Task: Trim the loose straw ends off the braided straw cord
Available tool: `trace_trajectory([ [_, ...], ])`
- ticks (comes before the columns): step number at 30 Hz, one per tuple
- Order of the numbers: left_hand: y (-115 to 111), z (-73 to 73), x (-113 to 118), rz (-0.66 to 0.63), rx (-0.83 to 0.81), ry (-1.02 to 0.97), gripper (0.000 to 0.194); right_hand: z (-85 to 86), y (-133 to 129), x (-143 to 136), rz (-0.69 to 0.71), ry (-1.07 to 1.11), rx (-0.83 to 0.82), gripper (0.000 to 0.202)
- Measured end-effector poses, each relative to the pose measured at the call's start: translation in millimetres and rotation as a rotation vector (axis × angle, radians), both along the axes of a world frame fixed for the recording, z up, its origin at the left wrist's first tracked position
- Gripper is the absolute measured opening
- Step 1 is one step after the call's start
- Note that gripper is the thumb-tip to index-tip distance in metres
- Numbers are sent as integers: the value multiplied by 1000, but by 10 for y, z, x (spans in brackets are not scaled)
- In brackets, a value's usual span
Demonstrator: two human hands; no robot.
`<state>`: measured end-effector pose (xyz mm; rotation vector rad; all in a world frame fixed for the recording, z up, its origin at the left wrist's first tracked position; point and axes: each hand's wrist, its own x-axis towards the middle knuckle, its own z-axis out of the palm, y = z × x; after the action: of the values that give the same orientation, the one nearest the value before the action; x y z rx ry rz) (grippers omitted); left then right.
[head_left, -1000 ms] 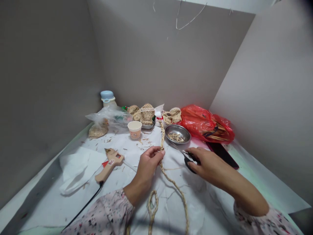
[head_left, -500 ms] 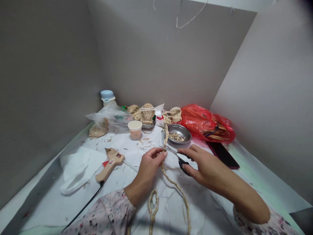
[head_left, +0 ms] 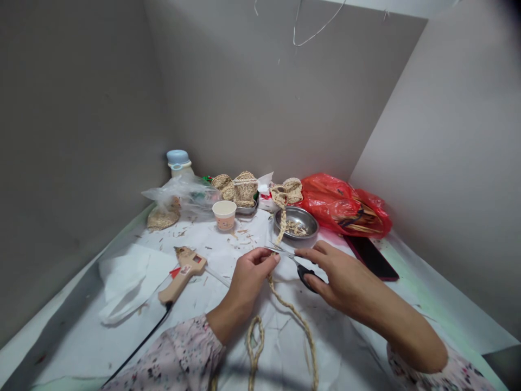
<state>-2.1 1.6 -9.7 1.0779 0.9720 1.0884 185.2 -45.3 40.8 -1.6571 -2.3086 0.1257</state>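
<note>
My left hand pinches a braided straw cord between thumb and fingers. Part of the cord stands up beyond the fingertips, in front of the metal bowl. The rest trails down toward me and lies in a loop near the front. My right hand has its fingers in the black handles of a pair of scissors. The blades lie across the cord just beyond my left fingertips and look nearly closed. Whether they have cut through it I cannot tell.
A metal bowl holds straw scraps. Behind are a paper cup, woven straw pieces, a clear plastic bag and a red plastic bag. A glue gun lies left, a phone right. Walls enclose the table.
The scissor blades have closed further across the cord. The upright part of the cord has swung a little to the right. Both hands stay almost in place.
</note>
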Motion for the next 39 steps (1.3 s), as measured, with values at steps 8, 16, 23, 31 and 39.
trace_trajectory([
  [8,2,-18,-8,1,26,54,16,0,-2,-2,5,-15,-13,41],
  [16,16,-52,-3,-5,20,57,18,26,-19,-4,22,1,-67,39],
  [23,14,-56,-4,-10,-1,45,18,70,-31,-28,8,7,-116,39],
  [31,16,-75,-2,4,21,72,18,51,-18,-22,11,41,-141,38],
  [39,23,-101,-4,-13,35,59,18,27,5,13,37,61,-154,37],
])
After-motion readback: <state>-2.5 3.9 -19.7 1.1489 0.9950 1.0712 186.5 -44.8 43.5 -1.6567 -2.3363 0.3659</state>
